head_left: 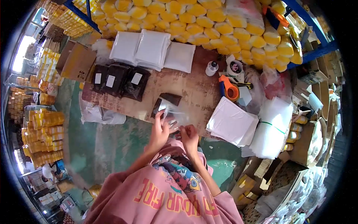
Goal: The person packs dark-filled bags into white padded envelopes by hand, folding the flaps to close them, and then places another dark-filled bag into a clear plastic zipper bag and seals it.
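Observation:
A clear plastic bag is stretched between my hands at the table's front edge. My left hand grips its left side, with fingers pointing up against the film. At the bag's lower right corner, my right hand is closed in a pinch on the plastic. Just beyond them lies a dark flat packet on the table, partly covered by the bag and my left fingers. Farther left are several black wrapped packets with white labels.
White padded packs line the table's back edge. To the right are a bottle, an orange tape dispenser, white sheets and a banded white bundle. Yellow-wrapped rolls are stacked behind; a cardboard box stands left.

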Available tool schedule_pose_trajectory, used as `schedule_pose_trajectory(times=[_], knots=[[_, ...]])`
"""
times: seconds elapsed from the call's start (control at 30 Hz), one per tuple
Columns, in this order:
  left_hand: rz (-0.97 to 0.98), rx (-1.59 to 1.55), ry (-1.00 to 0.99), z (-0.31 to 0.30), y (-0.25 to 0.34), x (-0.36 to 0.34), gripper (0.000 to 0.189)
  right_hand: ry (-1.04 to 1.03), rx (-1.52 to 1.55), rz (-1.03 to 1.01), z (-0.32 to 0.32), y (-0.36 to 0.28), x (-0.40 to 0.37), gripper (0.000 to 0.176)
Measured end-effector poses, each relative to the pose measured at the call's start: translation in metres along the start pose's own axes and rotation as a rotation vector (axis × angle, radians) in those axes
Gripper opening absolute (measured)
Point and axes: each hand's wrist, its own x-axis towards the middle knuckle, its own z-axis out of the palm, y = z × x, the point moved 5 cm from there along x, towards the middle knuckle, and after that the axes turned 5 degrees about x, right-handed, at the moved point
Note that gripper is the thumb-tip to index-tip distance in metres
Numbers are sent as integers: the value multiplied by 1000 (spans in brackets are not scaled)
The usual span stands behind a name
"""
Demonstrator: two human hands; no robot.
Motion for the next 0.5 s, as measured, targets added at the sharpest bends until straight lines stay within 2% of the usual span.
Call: schedule_pose_trajectory(times=[0.03,0.07,0.13,0.2,0.27,0.3,0.4,0.47,0.5], knots=[[-42,-88,14,-3,-5,-4,58,-4,-16,-45,3,0,3,19],[-91,-95,14,-8,-9,-9,61,-8,-32,-91,6,0,4,17],[-186,-110,12,-20,-10,-15,67,-3,26,-45,13,-4,6,19],[-195,25,-16,-35,-15,-16,77,5,81,0,21,-13,7,22],[-198,117,-72,-46,-18,-14,81,31,-132,-51,23,-3,11,20],[-193,40,-54,-50,-16,-13,84,50,-248,-91,23,11,14,19],[-270,141,1,-73,-10,-13,80,68,-420,-140,41,-4,7,16],[-299,307,130,-101,-14,-5,63,52,-463,-179,57,-16,-4,17],[-195,429,167,-112,-10,1,56,16,-460,-197,65,-18,-10,15]])
